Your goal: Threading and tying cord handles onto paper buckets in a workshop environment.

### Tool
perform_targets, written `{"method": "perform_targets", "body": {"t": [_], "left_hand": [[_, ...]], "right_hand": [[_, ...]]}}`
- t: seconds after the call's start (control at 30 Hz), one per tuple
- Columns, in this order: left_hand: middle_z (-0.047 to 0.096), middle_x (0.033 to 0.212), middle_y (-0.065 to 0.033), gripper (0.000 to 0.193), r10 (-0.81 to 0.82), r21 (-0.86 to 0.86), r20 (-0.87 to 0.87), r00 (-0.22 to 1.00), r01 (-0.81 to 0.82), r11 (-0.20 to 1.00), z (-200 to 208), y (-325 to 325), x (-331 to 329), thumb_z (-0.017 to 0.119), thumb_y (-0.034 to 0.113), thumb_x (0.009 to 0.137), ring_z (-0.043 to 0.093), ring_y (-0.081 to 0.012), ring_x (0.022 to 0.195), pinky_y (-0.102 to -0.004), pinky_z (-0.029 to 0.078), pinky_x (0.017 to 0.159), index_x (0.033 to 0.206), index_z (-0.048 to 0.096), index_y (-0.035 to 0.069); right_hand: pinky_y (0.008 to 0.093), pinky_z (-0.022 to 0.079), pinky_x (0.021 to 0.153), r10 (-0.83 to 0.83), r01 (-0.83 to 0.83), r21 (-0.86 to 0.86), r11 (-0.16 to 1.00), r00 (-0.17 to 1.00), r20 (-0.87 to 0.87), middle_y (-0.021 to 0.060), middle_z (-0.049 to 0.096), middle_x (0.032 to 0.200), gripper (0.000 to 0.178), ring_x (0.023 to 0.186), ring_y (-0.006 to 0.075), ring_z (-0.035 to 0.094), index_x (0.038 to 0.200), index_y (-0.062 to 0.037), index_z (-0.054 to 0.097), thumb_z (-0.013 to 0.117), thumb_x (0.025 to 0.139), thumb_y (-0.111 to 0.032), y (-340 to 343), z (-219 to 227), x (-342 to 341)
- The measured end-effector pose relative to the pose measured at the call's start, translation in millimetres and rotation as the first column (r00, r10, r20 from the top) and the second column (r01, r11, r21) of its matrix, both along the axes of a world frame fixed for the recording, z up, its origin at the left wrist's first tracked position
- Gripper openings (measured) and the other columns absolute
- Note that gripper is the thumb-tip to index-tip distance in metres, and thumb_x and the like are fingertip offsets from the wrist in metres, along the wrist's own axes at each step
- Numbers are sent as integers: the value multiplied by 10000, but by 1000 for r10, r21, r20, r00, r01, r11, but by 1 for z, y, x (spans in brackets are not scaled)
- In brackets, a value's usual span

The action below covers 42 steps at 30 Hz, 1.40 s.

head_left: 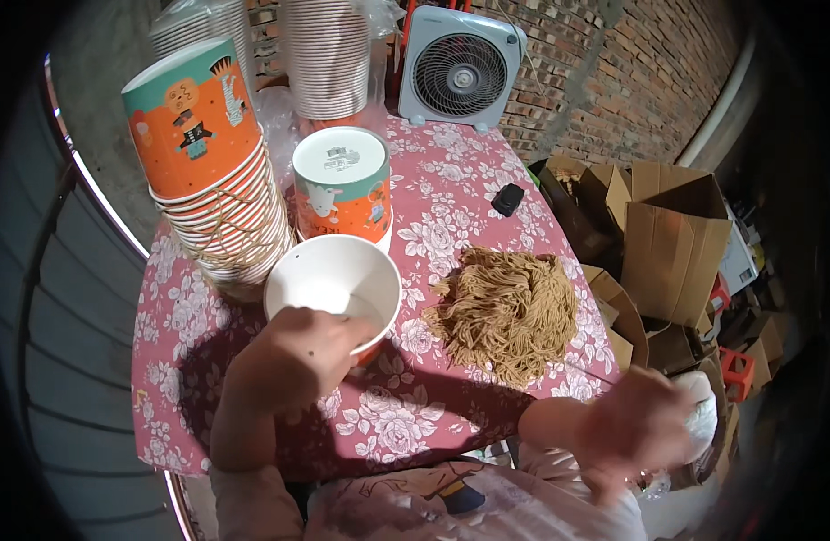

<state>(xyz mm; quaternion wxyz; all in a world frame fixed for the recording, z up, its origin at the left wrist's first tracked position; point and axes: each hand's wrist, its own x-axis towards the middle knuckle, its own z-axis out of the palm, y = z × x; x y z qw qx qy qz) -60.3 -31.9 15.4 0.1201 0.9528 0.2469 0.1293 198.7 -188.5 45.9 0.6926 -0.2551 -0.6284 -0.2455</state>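
A white-lined paper bucket (329, 275) stands open side up at the middle of the table. My left hand (302, 356) is closed over its near rim, with some fingers hidden behind the hand or the wall. Right of it lies a heaped tangle of tan cord (510, 311). My right hand (636, 424) is past the table's near right edge, smeared by motion, so its fingers cannot be read. A thin dark strand seems to run from the heap toward that hand. A tilted stack of orange and green paper buckets (221, 212), with cords looped over the rims, stands at the left.
An upturned bucket (343, 185) stands behind the open one. Tall stacks of white-rimmed buckets (325, 59) in plastic and a grey box fan (460, 72) line the back. A small black object (507, 200) lies near the right edge. Cardboard boxes (672, 252) crowd the floor at right.
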Motion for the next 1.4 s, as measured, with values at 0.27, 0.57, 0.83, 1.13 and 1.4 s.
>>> {"method": "perform_targets", "body": {"t": [0.27, 0.57, 0.83, 1.13, 1.4], "left_hand": [[731, 919, -61, 294, 361, -595, 551, 752, 51, 802, 4, 4, 15, 646, -71, 894, 690, -96, 810, -267, 547, 684, 1185, 618, -53], [724, 922, -108, 368, 355, -543, 586, 729, 28, 839, -18, 0, 24, 747, 10, 855, 700, -152, 772, -296, 572, 692, 1207, 644, 32], [710, 893, -88, 345, 321, -544, 602, 731, 80, 835, -8, -8, 26, 740, -21, 839, 695, -132, 760, -277, 568, 650, 1168, 650, 27], [725, 942, -93, 344, 330, -537, 599, 729, 60, 842, -5, -11, 26, 732, -34, 840, 712, -131, 781, -268, 575, 644, 1168, 650, 28], [727, 1000, -81, 177, 332, -703, 528, 782, 184, 687, -1, 15, 23, 661, -12, 963, 692, -108, 901, -276, 576, 814, 1132, 647, -63]], "right_hand": [[309, 572, 707, 245, -85, -804, 588, 967, 77, 130, 711, 1016, 101, 828, 207, 710, 914, 16, 699, 723, 817, 30, 92, -15, -32], [307, 566, 589, 138, -11, -725, 689, 984, 116, 104, 674, 938, 133, 697, 205, 698, 957, 16, 663, 733, 846, -13, 98, -21, -32], [320, 592, 609, 170, -35, -752, 659, 980, 103, 122, 686, 958, 132, 722, 221, 722, 956, 26, 668, 731, 850, -20, 97, -20, -29], [333, 589, 606, 154, -8, -757, 653, 980, 123, 124, 685, 951, 131, 718, 250, 722, 940, 16, 666, 743, 855, -46, 99, -25, -31], [362, 580, 639, 169, -20, -766, 643, 979, 117, 133, 687, 946, 121, 719, 270, 716, 953, 16, 678, 741, 868, -43, 104, -30, -31]]}}
